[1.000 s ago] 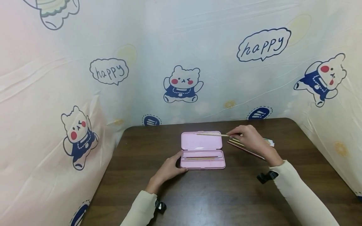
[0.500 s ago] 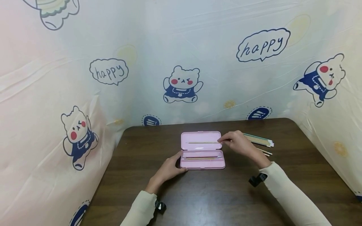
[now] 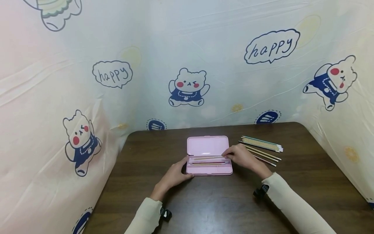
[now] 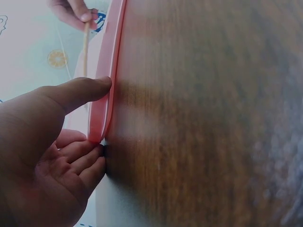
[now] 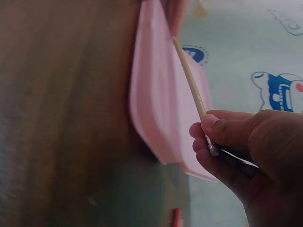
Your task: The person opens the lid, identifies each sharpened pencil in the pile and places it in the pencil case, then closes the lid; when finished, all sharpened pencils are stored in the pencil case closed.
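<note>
A pink pencil case (image 3: 210,173) lies open on the table, lid folded back, with a few pencils (image 3: 207,163) in its tray. My left hand (image 3: 174,175) grips the case's left end; in the left wrist view the thumb (image 4: 90,92) lies on the front wall and the fingers are bent at the corner. Between thumb and fingertips, my right hand (image 3: 241,156) pinches a yellowish pencil (image 5: 190,80) near its eraser end. That pencil is held over the back of the tray, roughly parallel to its long side. Whether it touches the case cannot be told.
Several pencils (image 3: 260,144) lie loosely side by side on the brown table (image 3: 210,204), right of the case and beyond the right hand. A patterned cloth (image 3: 187,42) hangs behind and along both sides of the table.
My right hand has carried the pencil left and toward me, from over the lid to over the tray, uncovering the loose pencils at right. The left hand has stayed still on the case.
</note>
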Action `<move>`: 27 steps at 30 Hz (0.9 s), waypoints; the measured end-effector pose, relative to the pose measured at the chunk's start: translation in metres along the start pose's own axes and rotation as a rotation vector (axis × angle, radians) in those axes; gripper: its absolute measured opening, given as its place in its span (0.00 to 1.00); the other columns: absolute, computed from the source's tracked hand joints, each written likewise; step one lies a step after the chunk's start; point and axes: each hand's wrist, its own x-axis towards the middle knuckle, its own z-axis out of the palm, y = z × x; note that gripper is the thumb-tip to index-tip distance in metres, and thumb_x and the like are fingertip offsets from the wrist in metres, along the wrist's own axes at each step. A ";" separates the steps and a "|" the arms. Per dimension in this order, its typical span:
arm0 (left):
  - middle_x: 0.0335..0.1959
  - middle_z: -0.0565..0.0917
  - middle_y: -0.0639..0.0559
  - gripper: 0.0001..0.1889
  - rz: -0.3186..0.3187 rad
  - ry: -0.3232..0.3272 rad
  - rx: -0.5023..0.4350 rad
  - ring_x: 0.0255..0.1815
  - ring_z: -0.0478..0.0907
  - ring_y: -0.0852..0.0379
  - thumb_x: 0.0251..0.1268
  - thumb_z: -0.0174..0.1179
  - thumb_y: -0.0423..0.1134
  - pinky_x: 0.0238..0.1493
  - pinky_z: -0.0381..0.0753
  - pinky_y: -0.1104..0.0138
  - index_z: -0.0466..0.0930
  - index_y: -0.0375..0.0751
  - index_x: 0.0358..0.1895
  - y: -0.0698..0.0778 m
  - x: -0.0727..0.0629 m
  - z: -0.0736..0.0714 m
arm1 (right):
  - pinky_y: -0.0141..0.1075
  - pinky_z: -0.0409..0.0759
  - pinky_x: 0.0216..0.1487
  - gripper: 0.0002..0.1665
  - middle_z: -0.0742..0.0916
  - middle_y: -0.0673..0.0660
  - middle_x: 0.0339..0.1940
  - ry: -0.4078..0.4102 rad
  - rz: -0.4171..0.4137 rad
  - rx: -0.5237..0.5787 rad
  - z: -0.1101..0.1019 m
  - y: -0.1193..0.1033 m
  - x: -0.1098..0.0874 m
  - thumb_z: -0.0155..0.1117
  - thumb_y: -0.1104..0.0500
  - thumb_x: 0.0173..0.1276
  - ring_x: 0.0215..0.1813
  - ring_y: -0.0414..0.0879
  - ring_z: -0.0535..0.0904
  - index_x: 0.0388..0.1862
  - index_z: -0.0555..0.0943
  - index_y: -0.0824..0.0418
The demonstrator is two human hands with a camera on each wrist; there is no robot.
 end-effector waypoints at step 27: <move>0.85 0.64 0.45 0.49 -0.001 -0.007 0.012 0.84 0.65 0.43 0.69 0.73 0.52 0.81 0.68 0.44 0.56 0.45 0.87 -0.003 0.001 0.002 | 0.48 0.87 0.55 0.15 0.92 0.56 0.45 -0.026 -0.152 -0.277 0.026 -0.008 -0.005 0.75 0.69 0.66 0.48 0.50 0.83 0.50 0.93 0.58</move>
